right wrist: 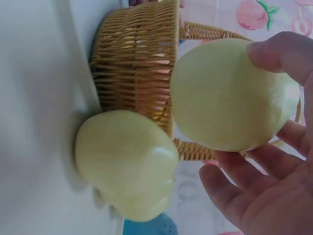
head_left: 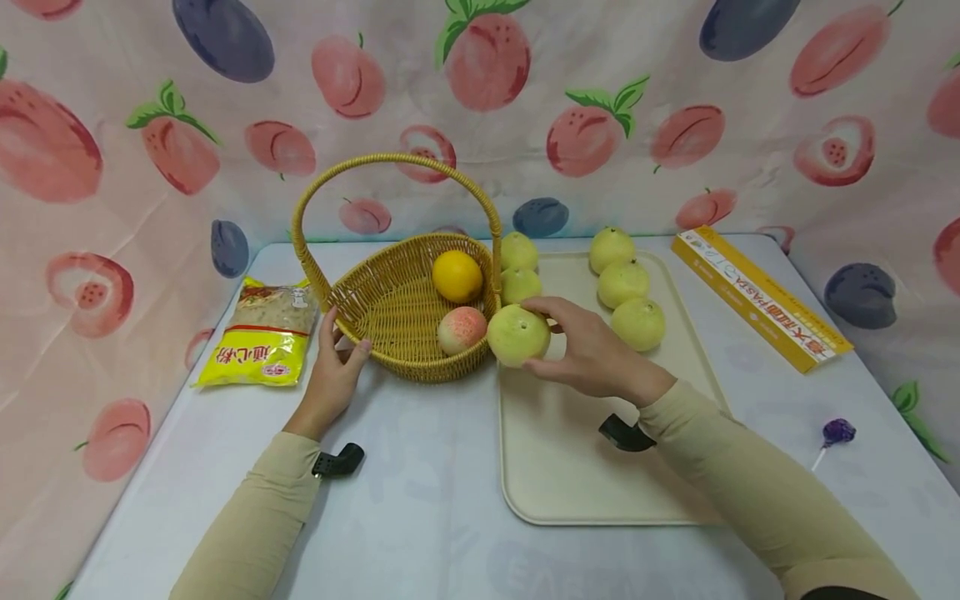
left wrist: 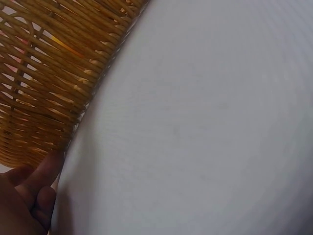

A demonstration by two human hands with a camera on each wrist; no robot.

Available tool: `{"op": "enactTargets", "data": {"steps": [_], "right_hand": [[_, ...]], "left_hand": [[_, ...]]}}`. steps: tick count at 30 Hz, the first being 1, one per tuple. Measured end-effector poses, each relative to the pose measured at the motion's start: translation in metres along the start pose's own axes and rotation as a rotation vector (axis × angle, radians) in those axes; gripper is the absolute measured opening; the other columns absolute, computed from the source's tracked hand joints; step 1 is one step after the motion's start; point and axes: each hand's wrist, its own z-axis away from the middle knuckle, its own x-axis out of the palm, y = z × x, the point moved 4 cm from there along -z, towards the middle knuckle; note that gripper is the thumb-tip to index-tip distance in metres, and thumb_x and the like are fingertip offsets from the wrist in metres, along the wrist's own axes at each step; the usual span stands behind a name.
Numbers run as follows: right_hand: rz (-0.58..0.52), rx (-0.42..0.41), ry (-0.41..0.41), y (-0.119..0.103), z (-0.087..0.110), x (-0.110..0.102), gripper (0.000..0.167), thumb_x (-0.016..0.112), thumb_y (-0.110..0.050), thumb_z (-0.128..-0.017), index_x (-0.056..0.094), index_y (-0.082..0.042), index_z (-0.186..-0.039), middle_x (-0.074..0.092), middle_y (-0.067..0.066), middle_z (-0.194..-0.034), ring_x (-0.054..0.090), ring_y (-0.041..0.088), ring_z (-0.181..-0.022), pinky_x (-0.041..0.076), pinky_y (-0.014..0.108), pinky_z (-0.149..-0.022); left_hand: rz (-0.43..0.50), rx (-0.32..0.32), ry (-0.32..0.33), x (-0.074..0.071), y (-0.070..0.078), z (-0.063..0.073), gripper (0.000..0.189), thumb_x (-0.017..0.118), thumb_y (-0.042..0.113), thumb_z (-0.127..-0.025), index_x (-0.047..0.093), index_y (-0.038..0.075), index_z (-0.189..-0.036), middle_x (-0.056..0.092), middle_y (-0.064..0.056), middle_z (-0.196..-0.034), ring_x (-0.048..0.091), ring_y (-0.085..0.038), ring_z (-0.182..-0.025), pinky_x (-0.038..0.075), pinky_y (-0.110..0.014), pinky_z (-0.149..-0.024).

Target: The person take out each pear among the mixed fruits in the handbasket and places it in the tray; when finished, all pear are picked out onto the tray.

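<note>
A wicker basket [head_left: 405, 367] with a tall arched handle stands on the table, holding an orange [head_left: 457, 277] and a pink-and-white peach [head_left: 462, 330]. At its left front rim, my left hand [head_left: 333, 379] grips the basket with thumb and fingers; the left wrist view shows fingertips against the weave. My right hand [head_left: 588, 350] holds a pale green round fruit [right wrist: 230, 95] between thumb and fingers, beside the basket's right rim. Beyond that hand, more pale green fruits [head_left: 624, 283] sit in a column on the cream tray [head_left: 600, 483]. Others [head_left: 519, 285] stand between tray edge and basket.
Left of the basket lies a yellow-and-clear food packet [head_left: 258, 333]. A long yellow pasta box [head_left: 761, 296] lies right of the tray, with a purple lollipop [head_left: 838, 432] nearer the front. A fruit-printed cloth [head_left: 600, 50] hangs behind the white table [head_left: 420, 500].
</note>
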Motion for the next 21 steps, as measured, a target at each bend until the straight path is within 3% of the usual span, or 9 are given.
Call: {"op": "enactTargets", "data": {"steps": [12,21], "right_hand": [[0.022,0.094,0.021,0.019,0.021,-0.006,0.068,0.080,-0.017,-0.083,0.050,0.000,-0.141,0.054,0.013,-0.139,0.055,0.027,-0.115,0.048,0.050,-0.095],[0.002,0.160,0.035,0.033,0.031,-0.008,0.067,0.081,-0.016,-0.083,0.050,0.000,-0.141,0.056,0.013,-0.137,0.055,0.027,-0.113,0.048,0.050,-0.094]], "left_hand": [[0.018,-0.032,-0.021,0.000,-0.001,-0.002,0.078,0.047,0.026,-0.108,-0.010,0.018,-0.160,0.009,-0.027,-0.161,0.047,-0.044,-0.124,0.040,-0.053,-0.102],[0.024,-0.026,-0.022,0.000,0.002,-0.002,0.078,0.047,0.026,-0.108,-0.010,0.020,-0.160,0.009,-0.026,-0.162,0.047,-0.043,-0.125,0.041,-0.052,-0.102]]}}
